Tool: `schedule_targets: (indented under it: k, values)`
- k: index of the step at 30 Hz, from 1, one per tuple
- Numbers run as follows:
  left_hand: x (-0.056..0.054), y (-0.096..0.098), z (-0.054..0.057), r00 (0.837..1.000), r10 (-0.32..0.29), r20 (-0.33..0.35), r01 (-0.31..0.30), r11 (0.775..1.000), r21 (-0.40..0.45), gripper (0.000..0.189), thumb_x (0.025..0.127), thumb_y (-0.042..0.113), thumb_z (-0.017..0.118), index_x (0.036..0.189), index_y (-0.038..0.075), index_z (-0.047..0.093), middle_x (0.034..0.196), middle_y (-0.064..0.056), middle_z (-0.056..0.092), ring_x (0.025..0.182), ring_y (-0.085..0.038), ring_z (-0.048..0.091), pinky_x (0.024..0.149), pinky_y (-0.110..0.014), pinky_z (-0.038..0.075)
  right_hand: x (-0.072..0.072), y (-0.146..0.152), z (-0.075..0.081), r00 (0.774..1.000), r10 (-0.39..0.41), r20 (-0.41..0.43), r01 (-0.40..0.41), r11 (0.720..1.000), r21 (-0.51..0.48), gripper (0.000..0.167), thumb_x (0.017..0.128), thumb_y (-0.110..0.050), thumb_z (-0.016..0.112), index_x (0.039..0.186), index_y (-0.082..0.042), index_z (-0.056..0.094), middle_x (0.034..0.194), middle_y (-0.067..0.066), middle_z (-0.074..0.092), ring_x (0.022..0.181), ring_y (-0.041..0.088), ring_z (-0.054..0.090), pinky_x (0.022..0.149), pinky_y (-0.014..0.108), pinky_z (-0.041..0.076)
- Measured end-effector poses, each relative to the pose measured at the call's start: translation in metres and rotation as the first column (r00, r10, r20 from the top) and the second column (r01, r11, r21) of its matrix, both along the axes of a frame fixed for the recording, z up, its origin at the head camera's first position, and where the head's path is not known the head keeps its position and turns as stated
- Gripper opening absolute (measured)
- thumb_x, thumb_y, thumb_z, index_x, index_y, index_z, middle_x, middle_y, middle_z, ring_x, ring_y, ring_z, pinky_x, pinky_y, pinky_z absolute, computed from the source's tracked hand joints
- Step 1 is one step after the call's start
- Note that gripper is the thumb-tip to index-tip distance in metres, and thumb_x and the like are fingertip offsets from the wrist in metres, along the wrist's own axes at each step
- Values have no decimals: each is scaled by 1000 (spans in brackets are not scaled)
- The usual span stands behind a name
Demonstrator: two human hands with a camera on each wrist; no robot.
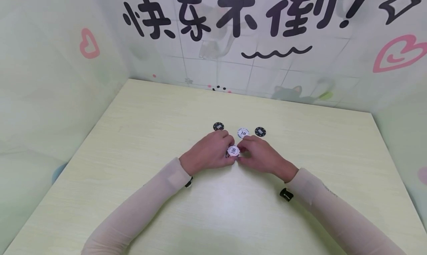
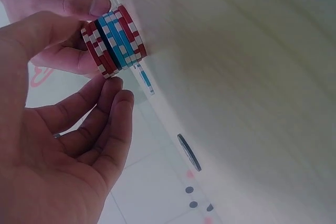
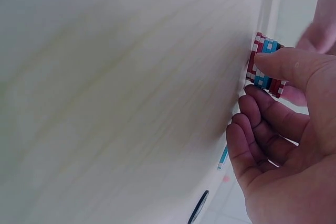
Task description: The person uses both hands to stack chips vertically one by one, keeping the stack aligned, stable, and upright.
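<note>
A short stack of poker chips (image 1: 233,151) stands on the table between both hands, its top chip marked 100. From the side, the stack (image 2: 125,38) shows red-and-white, dark and blue-and-white edges. My left hand (image 1: 210,149) pinches the upper chips between thumb and fingertips; its thumb tip is hidden behind the stack in the left wrist view. Lower down, my right hand (image 1: 263,155) holds the stack from the other side, its thumb (image 3: 278,62) lying across the blue and red edges. The right fingers curl round below the thumb.
Just beyond the hands, a white-and-blue chip (image 1: 243,132) marked 10 lies flat. To its right is a black chip (image 1: 260,132), and another black chip (image 1: 218,126) lies behind the left hand. A printed backdrop (image 1: 217,69) rises at the table's (image 1: 160,110) far edge.
</note>
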State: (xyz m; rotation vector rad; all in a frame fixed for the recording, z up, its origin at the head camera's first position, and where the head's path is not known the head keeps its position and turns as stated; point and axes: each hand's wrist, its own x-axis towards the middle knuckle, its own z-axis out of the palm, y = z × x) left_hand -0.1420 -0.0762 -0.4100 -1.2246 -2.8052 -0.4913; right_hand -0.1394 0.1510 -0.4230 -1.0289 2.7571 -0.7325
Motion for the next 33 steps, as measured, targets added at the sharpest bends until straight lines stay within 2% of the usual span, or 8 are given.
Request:
schedule_targets:
  k: [4,8,11,18,25,28,33]
  values:
    - [-3,-2,1,999,27,45,-28,999,40,30,102,27,70,111,-1,77,102,-11,70,91,-25,65,85,-37,57,0,1,1,1000,3,-14,-3,1000,-8,23,94,-12,87,112,-1,80,105,5,75,102,27,69,94,45,57]
    - [-8,-7,2,998,58,21,-59,997,50,24,101,15,66,110,-4,77,103,-14,71,92,-28,66,85,-39,58,0,2,0,1000,4,-17,-4,1000,-20,23,92,-13,88,110,-1,80,103,5,74,99,25,69,93,44,58]
    - [-12,-9,2,995,98,12,-98,995,17,21,99,11,66,110,-4,76,106,-15,71,93,-30,67,85,-40,58,1,2,-1,1000,-1,-5,0,1000,-19,25,92,-13,88,111,-1,80,105,5,74,99,24,69,93,44,58]
    - [-24,-13,0,981,195,25,-193,980,-52,26,101,12,68,119,-6,74,112,-18,71,97,-33,69,87,-42,59,2,2,-2,1000,-15,18,15,1000,5,27,92,-13,88,115,0,80,107,6,75,101,24,68,94,44,58]
    - [-38,-15,-2,954,296,46,-288,948,-136,31,102,16,70,123,-7,71,115,-20,66,95,-34,63,86,-42,57,3,1,-3,1000,-6,2,6,1000,-3,27,91,-12,88,113,0,80,105,5,74,101,25,69,95,44,58]
    - [-44,-15,-3,943,326,62,-311,934,-178,34,103,17,70,126,-9,70,119,-22,66,97,-35,62,89,-44,56,3,1,-3,1000,-1,-3,1,1000,-5,27,91,-12,88,114,0,80,105,5,74,102,25,69,96,44,58]
    - [-53,-14,-4,933,349,83,-326,922,-209,33,104,18,70,124,-9,69,118,-22,65,97,-34,61,89,-45,55,3,1,-3,1000,3,-5,-3,1000,-8,26,91,-11,88,113,0,80,106,5,75,103,25,69,97,45,58]
